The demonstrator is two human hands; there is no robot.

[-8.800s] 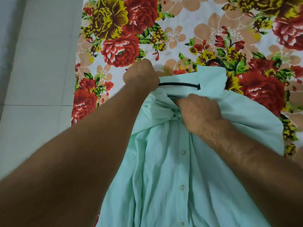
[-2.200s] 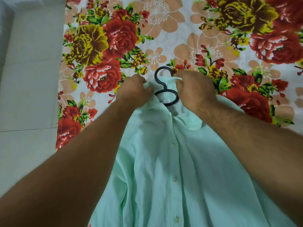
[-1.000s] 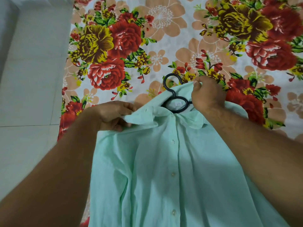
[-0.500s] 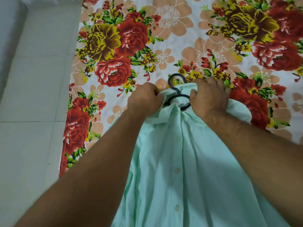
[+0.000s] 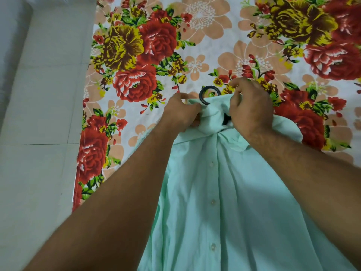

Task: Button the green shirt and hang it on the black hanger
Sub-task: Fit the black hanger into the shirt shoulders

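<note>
Both hands are closed on the collar of the green shirt [image 5: 224, 202]: the left hand [image 5: 180, 114] pinches the collar's left edge just beside the hook of the black hanger [image 5: 205, 94], while the right hand [image 5: 251, 109] bunches the right side of the collar over the hanger's neck. The shirt lies front up, its placket buttoned down the middle, with the hook poking out above the collar. Everything rests on a floral bedsheet [image 5: 195, 45], beside a pale tiled floor [image 5: 39, 114].
</note>
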